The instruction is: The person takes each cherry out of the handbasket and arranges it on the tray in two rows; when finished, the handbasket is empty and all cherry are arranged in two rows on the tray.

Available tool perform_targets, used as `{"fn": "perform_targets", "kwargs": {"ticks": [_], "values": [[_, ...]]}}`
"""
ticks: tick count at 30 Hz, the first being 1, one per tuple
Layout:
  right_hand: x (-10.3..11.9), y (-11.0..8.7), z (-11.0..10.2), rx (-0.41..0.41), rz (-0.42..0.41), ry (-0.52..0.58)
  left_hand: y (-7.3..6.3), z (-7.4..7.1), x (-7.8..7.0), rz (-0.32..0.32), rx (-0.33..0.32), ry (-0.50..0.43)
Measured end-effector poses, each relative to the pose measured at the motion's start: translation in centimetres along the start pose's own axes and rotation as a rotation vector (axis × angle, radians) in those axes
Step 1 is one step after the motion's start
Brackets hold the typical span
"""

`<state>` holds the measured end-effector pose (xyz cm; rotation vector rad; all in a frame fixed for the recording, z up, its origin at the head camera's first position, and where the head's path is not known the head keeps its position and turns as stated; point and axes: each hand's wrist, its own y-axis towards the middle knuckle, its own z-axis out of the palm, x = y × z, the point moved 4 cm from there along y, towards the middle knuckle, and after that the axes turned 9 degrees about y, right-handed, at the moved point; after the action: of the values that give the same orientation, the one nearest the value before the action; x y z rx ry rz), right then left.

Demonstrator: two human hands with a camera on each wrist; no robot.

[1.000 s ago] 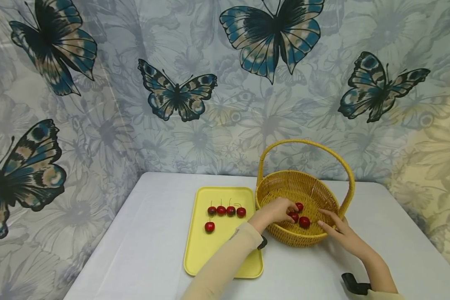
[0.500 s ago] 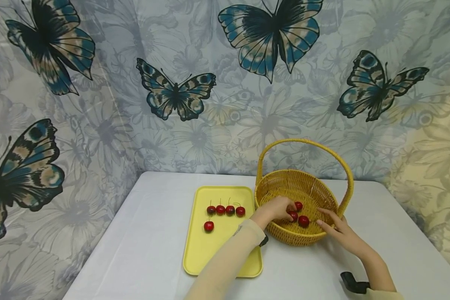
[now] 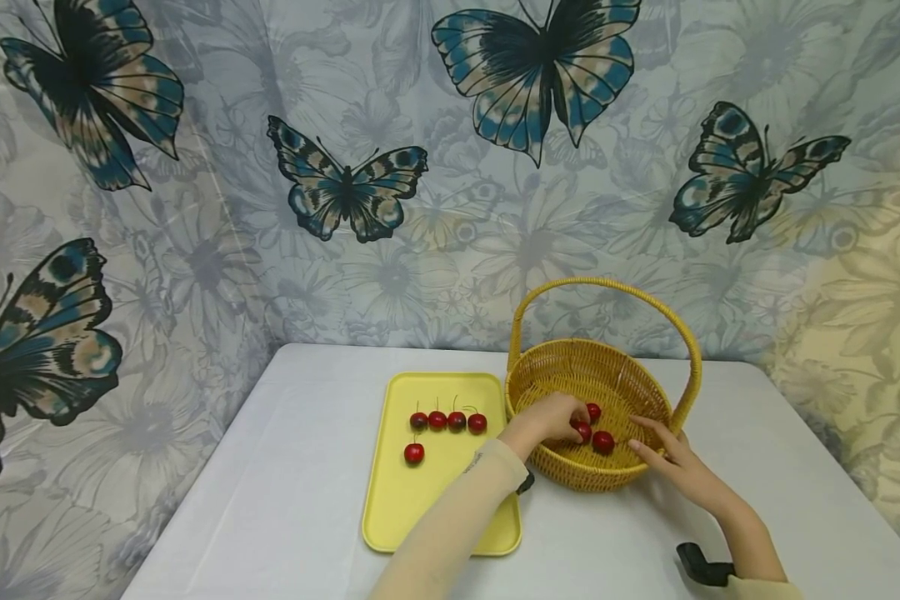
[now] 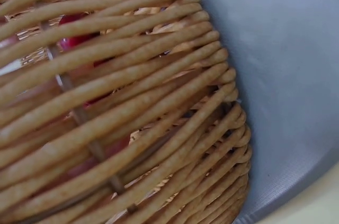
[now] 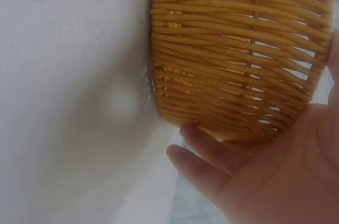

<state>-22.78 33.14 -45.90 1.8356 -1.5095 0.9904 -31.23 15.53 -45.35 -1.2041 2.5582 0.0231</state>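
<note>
My left hand (image 3: pixel 551 419) reaches over the near left rim into a yellow wicker basket (image 3: pixel 588 478), its fingers curled at a red cherry (image 3: pixel 584 432) and seeming to pinch it. Two more cherries lie close by in the basket, one nearer (image 3: pixel 603 442) and one farther back (image 3: pixel 594 412). On the basket's right side, my right hand (image 3: pixel 681 468) grips the rim, with some fingers inside and others along the outer wall (image 5: pixel 228 49) in the right wrist view. Through the weave (image 4: pixel 116 91) in the left wrist view, only bits of red show; the left fingertips are mostly hidden.
Left of the basket lies a yellow tray (image 3: pixel 390 508) with several stemmed cherries in a row and one cherry (image 3: pixel 414 453) below them. The basket's tall handle (image 3: pixel 603 282) arches above. A white cloth (image 3: pixel 270 475) covers the table; butterfly-patterned fabric (image 3: pixel 390 300) hangs behind.
The whole head view has shifted slightly, so things appear a little farther left. Both hands keep nearly the same places at the basket, and the cherries have hardly moved.
</note>
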Motion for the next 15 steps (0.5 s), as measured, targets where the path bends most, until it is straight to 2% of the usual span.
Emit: {"fn": "perform_targets", "kwargs": {"ticks": [6,15], "values": [[0.0,0.0,0.0,-0.003,-0.001,0.002,-0.2,-0.1,0.1,0.032,-0.038,-0.018],[-0.2,0.0,0.0,0.0,0.003,0.01,-1.2,-0.8,0.0,0.058,-0.101,-0.101]]}}
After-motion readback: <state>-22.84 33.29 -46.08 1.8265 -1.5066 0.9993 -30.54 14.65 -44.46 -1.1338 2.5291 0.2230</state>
